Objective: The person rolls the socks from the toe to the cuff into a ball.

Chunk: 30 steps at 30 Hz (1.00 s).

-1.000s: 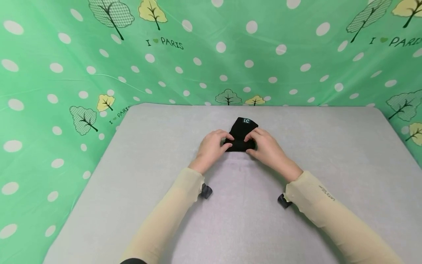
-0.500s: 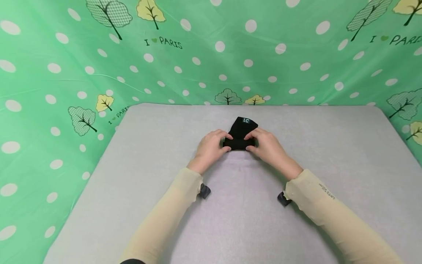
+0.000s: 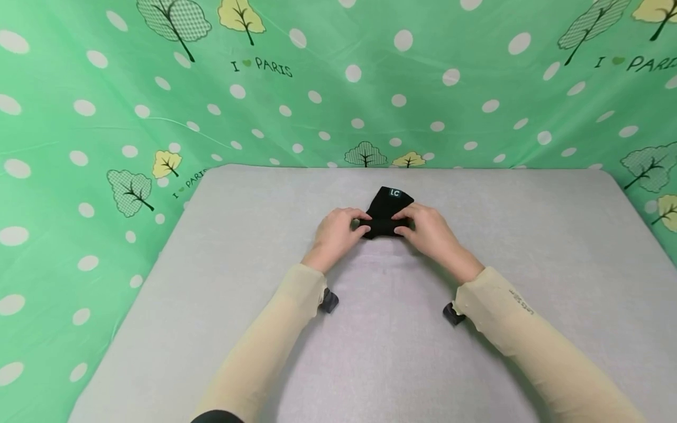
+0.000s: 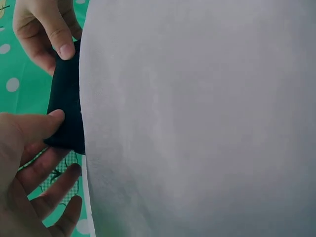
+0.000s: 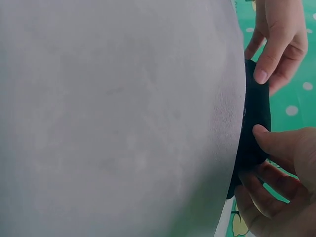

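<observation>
A green backdrop (image 3: 317, 70) with white dots, printed trees and PARIS lettering hangs behind and to both sides of a grey surface (image 3: 391, 341). On the far part of that surface, near the middle of its width, lies a black cloth (image 3: 388, 205). Its near part forms a thick roll (image 3: 382, 227) running crosswise; the rest lies flat beyond, narrowing at first, then widening towards the far edge, where a small label (image 3: 394, 192) reads "LC".

The left hand (image 3: 338, 231) pinches the left end of the roll, its grip closed down to the roll's thickness, thumb on the near side and fingertips on the far side. In the left wrist view its lower fingers spread apart, away from the cloth. The right hand (image 3: 429, 231) pinches the right end in the same manner, its grip just as narrow, with the roll between thumb and fingers.

Pale sleeves (image 3: 264, 335) cover both forearms, the right one bearing dark lettering. At each wrist, a small black device (image 3: 329, 301) sticks out on the inner side.
</observation>
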### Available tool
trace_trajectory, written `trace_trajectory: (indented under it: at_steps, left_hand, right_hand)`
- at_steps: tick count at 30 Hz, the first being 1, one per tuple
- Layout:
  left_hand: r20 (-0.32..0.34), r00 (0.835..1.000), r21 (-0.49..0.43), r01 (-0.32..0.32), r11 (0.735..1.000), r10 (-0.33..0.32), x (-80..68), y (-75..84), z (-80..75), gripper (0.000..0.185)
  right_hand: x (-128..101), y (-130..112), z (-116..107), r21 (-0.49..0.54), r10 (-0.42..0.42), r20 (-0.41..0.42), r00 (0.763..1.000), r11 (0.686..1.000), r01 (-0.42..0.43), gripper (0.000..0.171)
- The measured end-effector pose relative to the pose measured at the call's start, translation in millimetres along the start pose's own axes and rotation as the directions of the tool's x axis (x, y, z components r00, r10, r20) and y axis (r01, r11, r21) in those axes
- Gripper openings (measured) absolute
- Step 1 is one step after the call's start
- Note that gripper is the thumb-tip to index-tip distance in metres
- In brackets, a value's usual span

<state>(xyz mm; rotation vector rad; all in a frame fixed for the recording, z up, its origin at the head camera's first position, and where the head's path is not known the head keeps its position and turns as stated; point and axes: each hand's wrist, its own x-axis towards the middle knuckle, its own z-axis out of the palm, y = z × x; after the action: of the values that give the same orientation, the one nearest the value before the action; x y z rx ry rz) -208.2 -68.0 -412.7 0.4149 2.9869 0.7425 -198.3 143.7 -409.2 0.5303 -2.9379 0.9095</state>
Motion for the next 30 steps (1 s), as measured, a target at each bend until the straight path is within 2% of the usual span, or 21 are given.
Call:
trace_trajectory:
  at_steps: [7, 16, 20, 24, 30]
  left_hand:
    - [0.009, 0.998, -0.009, 0.06, 0.998, -0.06, 6.7, 4.1, -2.6, 0.024]
    - [-0.025, 0.998, -0.037, 0.054, 0.998, -0.055, 11.4, 2.4, -0.4, 0.021]
    - [-0.023, 0.997, -0.114, 0.067, 0.991, -0.07, 9.5, 1.9, 0.3, 0.019]
    - [0.005, 0.995, -0.208, 0.099, 0.973, -0.1, 5.8, 2.5, -0.3, 0.018]
    - [0.026, 0.995, -0.288, 0.099, 0.952, -0.096, 1.4, 2.0, -0.3, 0.019]
  right_hand:
    - [4, 1, 0, -0.017, 0.0, -0.011, 1.0, 1.0, 0.0, 0.026]
    - [7, 3, -1, -0.013, -0.008, -0.006, 1.0, 1.0, 0.008, 0.028]
    - [2, 5, -4, 0.012, -0.02, 0.02, 1.0, 1.0, 0.02, 0.035]
    - [-3, 6, -4, 0.022, -0.063, 0.032, 0.998, 0.998, 0.062, 0.041]
    - [-7, 9, -3, 0.018, -0.077, 0.014, 0.997, 0.997, 0.077, 0.035]
